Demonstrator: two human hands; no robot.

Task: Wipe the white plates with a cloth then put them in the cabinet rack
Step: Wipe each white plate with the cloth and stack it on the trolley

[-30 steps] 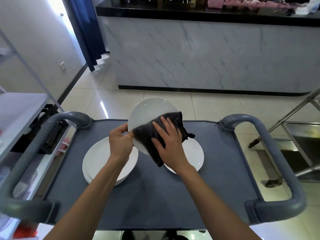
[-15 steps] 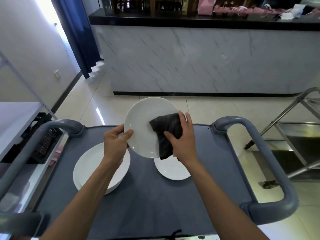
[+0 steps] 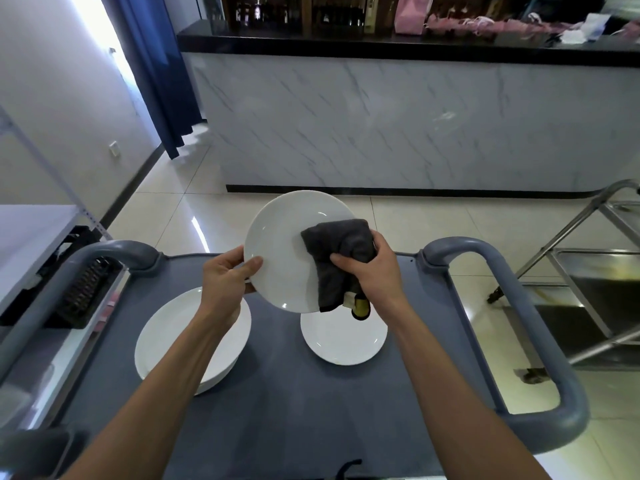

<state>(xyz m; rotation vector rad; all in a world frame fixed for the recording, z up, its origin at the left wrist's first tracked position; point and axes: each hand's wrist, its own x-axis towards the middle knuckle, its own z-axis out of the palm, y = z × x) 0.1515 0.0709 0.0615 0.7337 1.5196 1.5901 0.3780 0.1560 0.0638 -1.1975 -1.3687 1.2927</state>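
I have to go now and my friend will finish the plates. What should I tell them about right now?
Left hand grips the left rim of the raised plate, tilted above the cart.
Right hand grips the dark cloth against the plate's right side; wiping is under way.
On the cart: a stack of plates to the left, a single plate to the right. Whether those are wiped cannot be told.
Left to do: finish wiping, then rack the plates. The cabinet rack is not in view.

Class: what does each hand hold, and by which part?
Left hand pinches the plate by its left rim. Right hand grips the bunched cloth against the plate's right side.
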